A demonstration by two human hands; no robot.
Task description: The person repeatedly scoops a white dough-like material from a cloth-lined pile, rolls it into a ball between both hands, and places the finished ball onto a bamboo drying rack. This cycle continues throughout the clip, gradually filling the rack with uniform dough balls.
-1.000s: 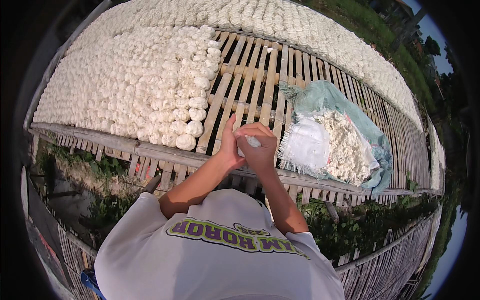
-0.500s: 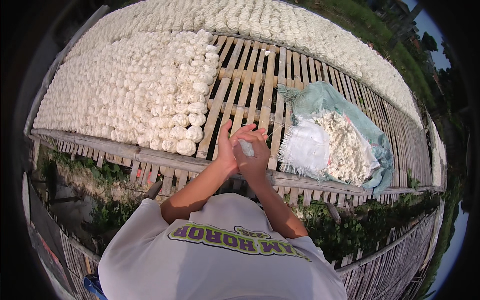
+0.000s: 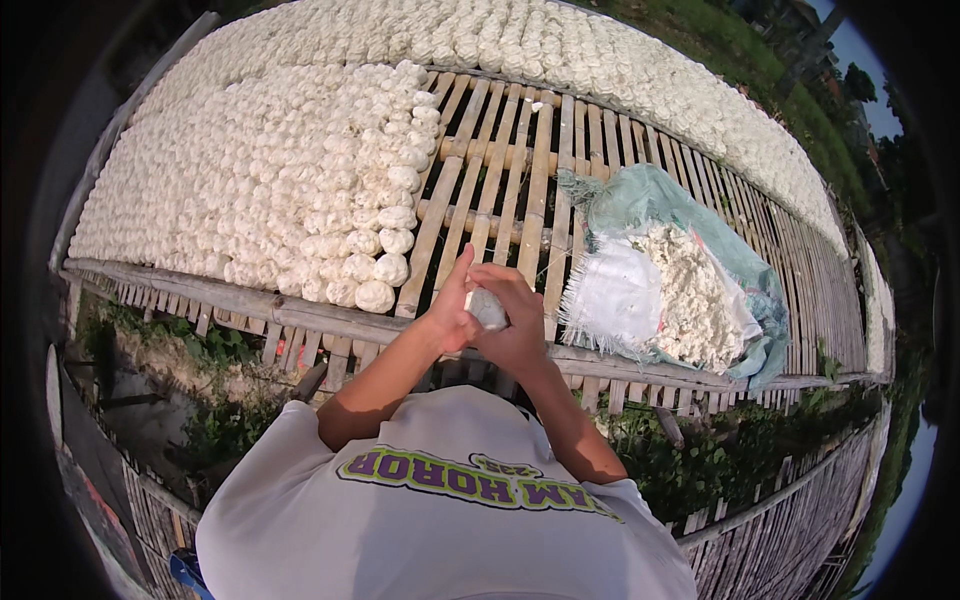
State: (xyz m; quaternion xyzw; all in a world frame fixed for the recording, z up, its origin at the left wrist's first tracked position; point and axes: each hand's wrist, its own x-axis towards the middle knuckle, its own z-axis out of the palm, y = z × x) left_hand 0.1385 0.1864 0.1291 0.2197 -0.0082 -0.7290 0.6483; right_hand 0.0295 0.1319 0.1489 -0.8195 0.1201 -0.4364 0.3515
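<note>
Near the front rail of a bamboo drying rack [image 3: 540, 200], my left hand [image 3: 452, 310] and my right hand [image 3: 515, 325] are closed together around a pale, moist-looking lump [image 3: 486, 308], whose top shows between the fingers. Just right of them, an open blue-green woven sack [image 3: 745, 280] with a white liner [image 3: 605, 290] holds crumbly white mass [image 3: 685, 300]. To the left, many rounded white lumps [image 3: 250, 180] lie in tight rows on the rack.
A long band of white lumps [image 3: 540, 35] runs along the far side. Below the front rail [image 3: 330, 320] are greenery and dirt. Another slatted bamboo rack [image 3: 760, 490] stands at the lower right, with grass and trees beyond the far edge.
My fingers have shifted around the lump since a half second ago, with the right fingers curling lower over it, and more of its top now shows. The sack has not moved on the rack.
</note>
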